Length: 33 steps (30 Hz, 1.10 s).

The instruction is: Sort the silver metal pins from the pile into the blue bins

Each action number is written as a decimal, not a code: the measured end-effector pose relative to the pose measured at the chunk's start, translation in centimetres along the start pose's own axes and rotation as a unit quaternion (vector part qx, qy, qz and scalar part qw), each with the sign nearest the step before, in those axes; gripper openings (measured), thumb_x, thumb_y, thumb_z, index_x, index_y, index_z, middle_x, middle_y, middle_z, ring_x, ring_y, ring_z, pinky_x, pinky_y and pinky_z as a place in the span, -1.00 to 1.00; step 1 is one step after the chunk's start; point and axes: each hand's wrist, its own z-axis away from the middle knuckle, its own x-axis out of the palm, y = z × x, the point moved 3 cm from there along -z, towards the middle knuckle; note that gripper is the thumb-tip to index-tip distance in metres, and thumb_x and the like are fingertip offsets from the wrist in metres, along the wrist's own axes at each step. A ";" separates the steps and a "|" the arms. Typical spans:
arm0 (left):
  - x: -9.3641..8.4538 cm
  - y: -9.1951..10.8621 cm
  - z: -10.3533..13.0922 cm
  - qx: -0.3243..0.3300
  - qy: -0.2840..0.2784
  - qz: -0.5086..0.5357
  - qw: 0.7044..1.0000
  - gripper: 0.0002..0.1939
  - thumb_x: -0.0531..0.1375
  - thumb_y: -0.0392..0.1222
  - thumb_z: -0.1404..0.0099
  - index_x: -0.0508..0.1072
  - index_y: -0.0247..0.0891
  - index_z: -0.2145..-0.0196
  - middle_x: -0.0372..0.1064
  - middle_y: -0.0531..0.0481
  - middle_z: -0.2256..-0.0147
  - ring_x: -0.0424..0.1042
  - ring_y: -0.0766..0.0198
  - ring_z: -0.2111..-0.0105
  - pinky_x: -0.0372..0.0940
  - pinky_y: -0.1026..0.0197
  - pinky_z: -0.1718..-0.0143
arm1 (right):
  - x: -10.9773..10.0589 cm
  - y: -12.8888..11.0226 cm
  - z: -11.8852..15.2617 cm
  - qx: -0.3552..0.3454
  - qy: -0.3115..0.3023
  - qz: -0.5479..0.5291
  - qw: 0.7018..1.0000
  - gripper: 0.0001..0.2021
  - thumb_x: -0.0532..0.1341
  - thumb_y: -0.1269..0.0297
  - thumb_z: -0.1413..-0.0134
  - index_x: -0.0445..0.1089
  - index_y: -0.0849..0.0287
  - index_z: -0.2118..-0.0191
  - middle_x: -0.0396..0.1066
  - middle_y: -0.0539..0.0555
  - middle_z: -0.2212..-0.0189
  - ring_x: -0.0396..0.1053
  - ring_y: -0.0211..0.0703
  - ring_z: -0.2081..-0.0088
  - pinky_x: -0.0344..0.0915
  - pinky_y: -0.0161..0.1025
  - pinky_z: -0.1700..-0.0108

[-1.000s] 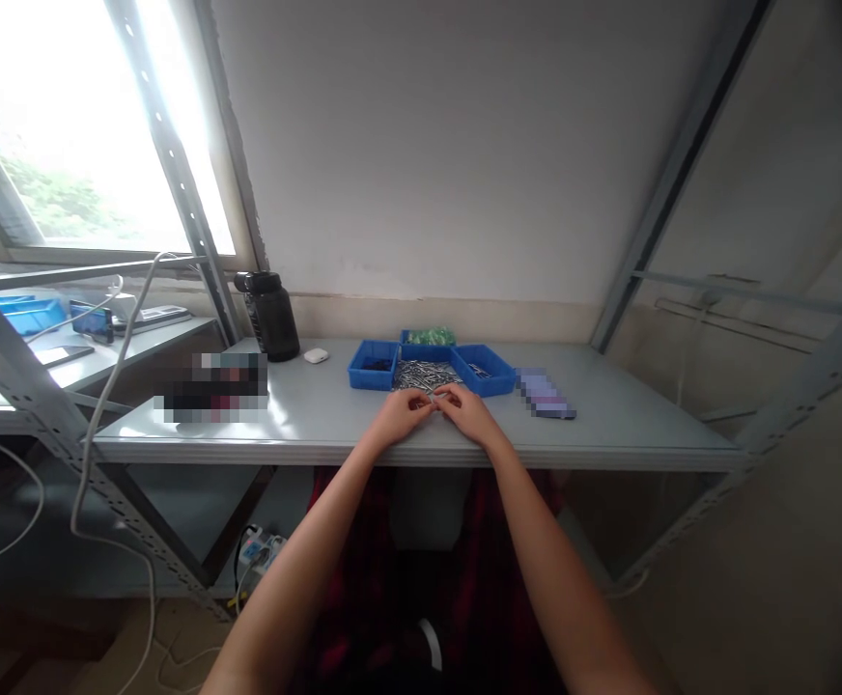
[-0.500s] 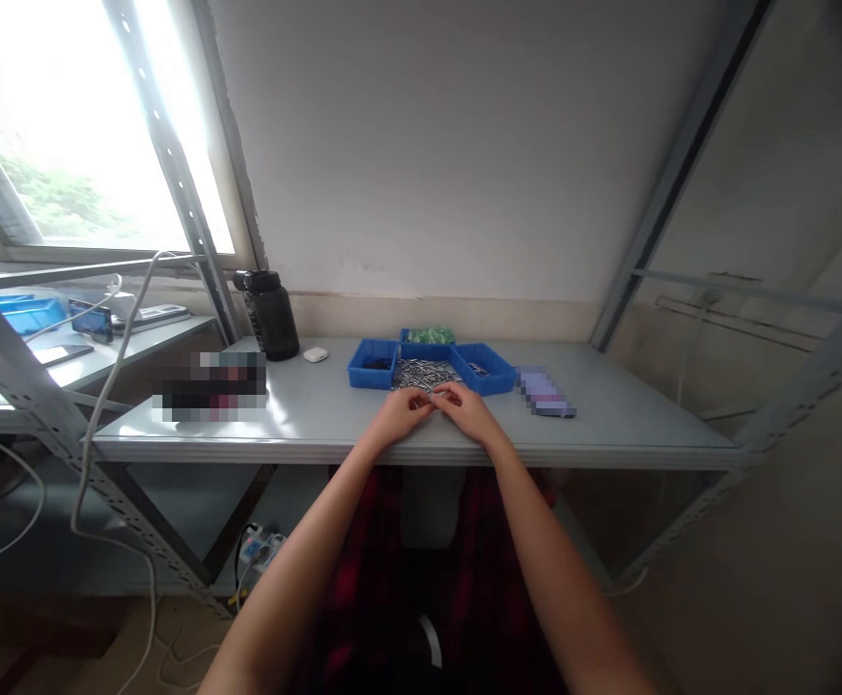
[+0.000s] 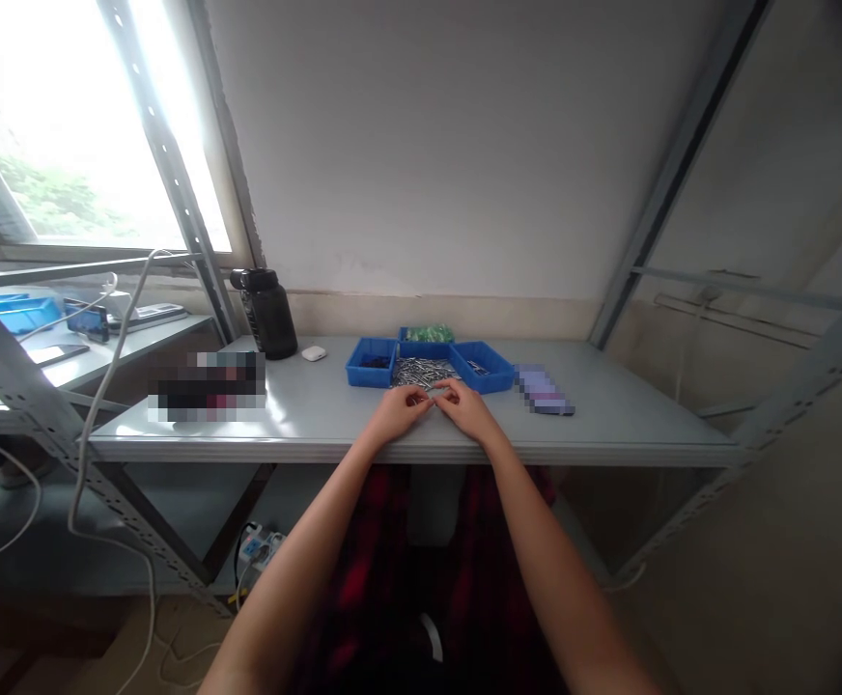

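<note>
My left hand (image 3: 401, 412) and my right hand (image 3: 463, 407) meet fingertip to fingertip near the table's front edge. The fingers of both are pinched together; whatever lies between them is too small to make out. Just beyond them is a pile of small silvery metal pieces (image 3: 425, 373). A blue bin (image 3: 371, 375) with dark small parts stands left of the pile, and another blue bin (image 3: 493, 382) with small metal parts stands on its right. Behind the pile, a third blue bin (image 3: 427, 349) holds green pieces.
On the grey table (image 3: 631, 405), a dark bottle (image 3: 273, 319) and a small white case (image 3: 313, 353) stand left. A blurred-out dark object (image 3: 210, 388) lies at front left, a phone (image 3: 546, 391) at right. Metal posts frame both sides; a white cable (image 3: 79, 483) hangs left.
The fingertips of my hands look slightly farther apart than before. The camera view has shifted a little; the bins and the other objects stay in place.
</note>
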 end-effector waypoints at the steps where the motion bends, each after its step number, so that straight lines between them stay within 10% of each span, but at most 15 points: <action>1: 0.0 0.0 0.0 -0.001 0.005 -0.002 1.000 -0.71 0.13 -0.02 -0.22 0.51 -0.30 0.33 0.47 -0.06 0.36 0.38 0.19 0.34 0.22 0.22 0.30 | 0.0 0.0 0.0 -0.001 -0.003 0.002 1.000 -0.72 0.17 0.23 -0.08 0.35 0.15 0.08 0.47 0.05 0.36 0.43 -0.13 0.29 0.32 -0.20 0.22; 33: 0.1 0.1 0.2 0.005 -0.006 -0.015 1.000 -0.75 0.13 -0.05 -0.22 0.48 -0.29 0.38 0.45 -0.04 0.39 0.36 0.21 0.36 0.18 0.22 0.31 | 0.0 -0.1 0.0 -0.004 0.002 -0.002 1.000 -0.75 0.16 0.16 -0.08 0.40 0.15 0.16 0.47 0.05 0.35 0.42 -0.14 0.30 0.31 -0.21 0.21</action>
